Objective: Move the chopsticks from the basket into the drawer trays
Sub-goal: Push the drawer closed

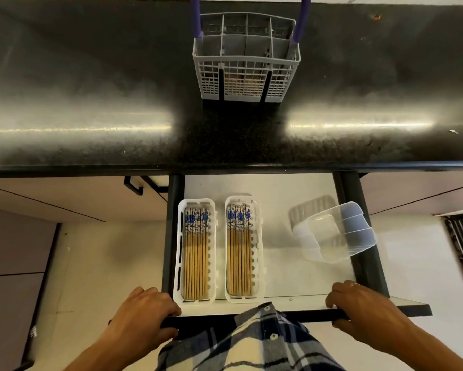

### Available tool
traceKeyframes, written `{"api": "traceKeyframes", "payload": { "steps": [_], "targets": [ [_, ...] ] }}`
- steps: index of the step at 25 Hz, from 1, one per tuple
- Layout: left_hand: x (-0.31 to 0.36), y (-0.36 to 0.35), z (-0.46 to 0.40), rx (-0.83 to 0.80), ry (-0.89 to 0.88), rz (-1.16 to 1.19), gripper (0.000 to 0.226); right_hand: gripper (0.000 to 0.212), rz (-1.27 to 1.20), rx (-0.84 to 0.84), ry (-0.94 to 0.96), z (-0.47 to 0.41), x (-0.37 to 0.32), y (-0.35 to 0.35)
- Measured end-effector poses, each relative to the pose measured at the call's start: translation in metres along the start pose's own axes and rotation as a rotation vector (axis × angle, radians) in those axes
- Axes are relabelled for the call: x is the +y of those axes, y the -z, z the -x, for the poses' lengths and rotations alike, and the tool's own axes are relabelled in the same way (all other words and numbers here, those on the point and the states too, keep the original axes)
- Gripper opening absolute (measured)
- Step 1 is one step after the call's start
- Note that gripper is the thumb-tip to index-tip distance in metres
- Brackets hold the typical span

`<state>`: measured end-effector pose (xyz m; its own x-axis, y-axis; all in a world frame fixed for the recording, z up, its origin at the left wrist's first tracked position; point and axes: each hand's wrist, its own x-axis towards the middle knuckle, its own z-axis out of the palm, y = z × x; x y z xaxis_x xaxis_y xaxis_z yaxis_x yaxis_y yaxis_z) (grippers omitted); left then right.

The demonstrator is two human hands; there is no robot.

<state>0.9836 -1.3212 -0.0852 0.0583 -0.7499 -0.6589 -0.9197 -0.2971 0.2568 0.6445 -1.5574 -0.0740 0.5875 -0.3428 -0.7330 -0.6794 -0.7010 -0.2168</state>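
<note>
A person stands at an open drawer (292, 266) in the lower middle of the frame. The left hand (147, 314) and right hand (358, 309) each curl over its front edge, gripping it. The chopsticks (197, 253) lie in 2 white trays (259, 253) at the drawer's left; the basket (246, 57), at the top centre on the desk (91, 103), looks empty. The step appears to be closing: pushing evenly with both hands should keep the drawer straight. A clear tub (337, 231) leans over the drawer's right rail and may catch.
</note>
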Motion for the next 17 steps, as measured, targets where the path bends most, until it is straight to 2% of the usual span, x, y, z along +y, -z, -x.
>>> {"api": "traceKeyframes", "payload": {
  "steps": [7, 17],
  "targets": [
    [-0.010, -0.002, -0.011, 0.093, 0.043, -0.037, 0.045, 0.032, 0.057, 0.054, 0.023, -0.008, 0.003, 0.009],
    [-0.031, 0.033, -0.057, 0.393, 0.110, -0.079, 0.030, 0.030, 0.129, 0.271, -0.047, -0.052, 0.017, 0.050]
  ]
}}
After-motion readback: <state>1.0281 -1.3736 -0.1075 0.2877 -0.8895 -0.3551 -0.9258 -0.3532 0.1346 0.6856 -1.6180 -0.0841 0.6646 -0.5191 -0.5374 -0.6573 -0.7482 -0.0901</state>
